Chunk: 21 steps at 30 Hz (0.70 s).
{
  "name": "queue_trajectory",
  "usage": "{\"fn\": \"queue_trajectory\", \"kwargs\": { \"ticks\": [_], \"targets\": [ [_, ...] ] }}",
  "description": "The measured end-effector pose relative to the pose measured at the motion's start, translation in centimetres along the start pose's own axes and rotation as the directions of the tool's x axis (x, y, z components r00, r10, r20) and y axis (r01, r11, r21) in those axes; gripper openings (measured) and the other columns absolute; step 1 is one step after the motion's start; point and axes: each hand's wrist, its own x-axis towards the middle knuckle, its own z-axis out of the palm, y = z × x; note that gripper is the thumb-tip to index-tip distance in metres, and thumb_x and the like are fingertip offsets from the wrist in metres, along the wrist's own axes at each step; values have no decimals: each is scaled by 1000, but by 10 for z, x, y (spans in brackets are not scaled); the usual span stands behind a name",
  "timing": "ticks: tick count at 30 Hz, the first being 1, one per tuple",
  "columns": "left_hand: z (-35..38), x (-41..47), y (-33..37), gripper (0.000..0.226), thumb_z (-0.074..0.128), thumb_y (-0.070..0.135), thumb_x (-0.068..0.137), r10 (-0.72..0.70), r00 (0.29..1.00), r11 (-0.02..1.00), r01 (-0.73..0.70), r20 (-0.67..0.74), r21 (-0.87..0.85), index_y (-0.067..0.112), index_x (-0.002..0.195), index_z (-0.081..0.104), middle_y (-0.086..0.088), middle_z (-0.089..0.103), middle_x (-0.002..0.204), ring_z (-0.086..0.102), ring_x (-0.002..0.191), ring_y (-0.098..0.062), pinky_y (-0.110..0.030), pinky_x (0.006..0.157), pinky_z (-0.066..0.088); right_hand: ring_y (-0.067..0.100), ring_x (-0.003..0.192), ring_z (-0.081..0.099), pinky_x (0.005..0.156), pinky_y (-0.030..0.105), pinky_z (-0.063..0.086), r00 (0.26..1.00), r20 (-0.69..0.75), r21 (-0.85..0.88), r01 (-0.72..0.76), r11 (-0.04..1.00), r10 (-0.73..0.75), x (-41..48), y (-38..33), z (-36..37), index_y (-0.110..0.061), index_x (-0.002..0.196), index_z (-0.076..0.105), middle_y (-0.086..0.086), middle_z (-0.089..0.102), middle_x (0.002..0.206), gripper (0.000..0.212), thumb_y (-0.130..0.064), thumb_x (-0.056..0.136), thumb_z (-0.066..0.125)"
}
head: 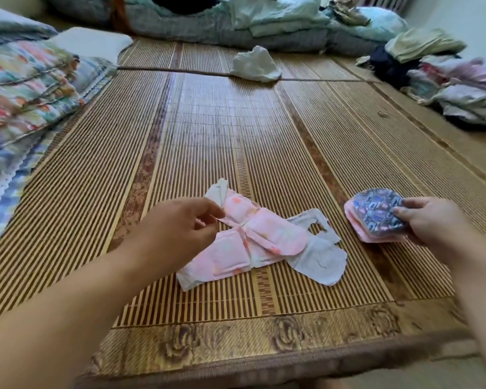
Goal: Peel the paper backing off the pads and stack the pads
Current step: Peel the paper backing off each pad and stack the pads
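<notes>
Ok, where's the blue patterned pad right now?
Head view, right side: the blue patterned pad is gripped by the right hand atop a small pink stack.

Two hands are counted: left hand (180, 223), right hand (429, 220). At least two overlapped pink pads (275, 234) and two white backing papers (317, 256) are seen between them. One patterned bundle (376, 211) is counted at three o'clock, one white cloth (256, 64) at twelve.

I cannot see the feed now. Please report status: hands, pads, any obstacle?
Left hand pinches edge of pink pads on mat. Right hand grips small pad stack. Loose backing paper beside pink pads, not in the way.
</notes>
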Motion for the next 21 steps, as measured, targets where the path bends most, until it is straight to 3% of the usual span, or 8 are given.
{"fn": "queue_trajectory", "kwargs": {
  "ticks": [2, 3, 8, 11, 12, 15, 18, 21],
  "targets": [
    [4, 1, 1, 15, 64, 27, 82, -2, 1000, 1000, 2, 18, -4, 36, 94, 68, 23, 64, 76, 57, 76, 16, -4, 48, 40, 29, 76, 64, 47, 27, 49, 999, -25, -55, 31, 998, -33, -2, 2, 0, -3, 112, 64, 21, 68, 98, 32, -11, 81, 69],
    [6, 1, 1, 15, 65, 26, 82, 0, 1000, 1000, 0, 20, 0, 35, 94, 69, 22, 63, 75, 56, 76, 16, -3, 49, 40, 28, 77, 63, 49, 27, 47, 998, -42, -84, 44, 995, -47, -4, 1, 0, -3, 110, 66, 20, 68, 98, 30, -12, 81, 70],
    [8, -2, 0, 14, 65, 27, 82, 9, 999, 999, -11, 33, 39, 37, 91, 68, 22, 62, 76, 52, 79, 20, 2, 53, 37, 37, 103, 57, 86, 42, 46, 976, -110, -482, 114, 869, -189, -17, -6, 0, -9, 119, 61, 22, 63, 115, 38, -22, 83, 67],
    [7, 0, -1, 15, 64, 26, 83, 5, 999, 999, -6, 37, 41, 36, 94, 69, 23, 62, 77, 54, 77, 18, -3, 48, 41, 35, 101, 54, 89, 42, 43, 857, -163, -497, 356, 791, -488, -35, -26, 12, -9, 117, 63, 24, 62, 111, 37, -23, 83, 64],
    [7, 1, -1, 15, 64, 27, 83, 2, 999, 999, -4, 33, 47, 36, 95, 69, 23, 61, 77, 56, 75, 16, -6, 46, 41, 27, 92, 58, 81, 36, 45, 812, -107, -454, 473, 755, -574, -47, -36, 20, -12, 113, 65, 17, 64, 106, 34, -26, 83, 65],
    [7, 2, -1, 16, 64, 30, 82, -12, 1000, 997, 10, 24, 80, 36, 97, 68, 24, 60, 79, 57, 70, 11, -9, 49, 38, -6, 72, 53, 62, 10, 37, 676, 315, -264, 736, 623, -666, -94, -64, 60, -20, 104, 69, -8, 64, 91, 33, -39, 77, 70],
    [7, 1, -4, 18, 63, 32, 82, -30, 999, 993, 26, 35, 115, 37, 98, 67, 25, 59, 79, 54, 70, 12, -8, 48, 36, 3, 78, 55, 66, 18, 45, 587, 537, -245, 796, 554, -606, -127, -66, 105, -25, 103, 69, -15, 58, 93, 40, -52, 73, 69],
    [5, 0, -9, 20, 63, 32, 82, -42, 997, 994, 36, 57, 100, 34, 101, 67, 20, 63, 88, 58, 77, 6, -17, 57, 49, 16, 71, 57, 58, 27, 45, 592, 477, -351, 806, 477, -650, -135, -66, 127, -17, 83, 70, -3, 63, 82, 30, -45, 80, 60]
  ]
}}
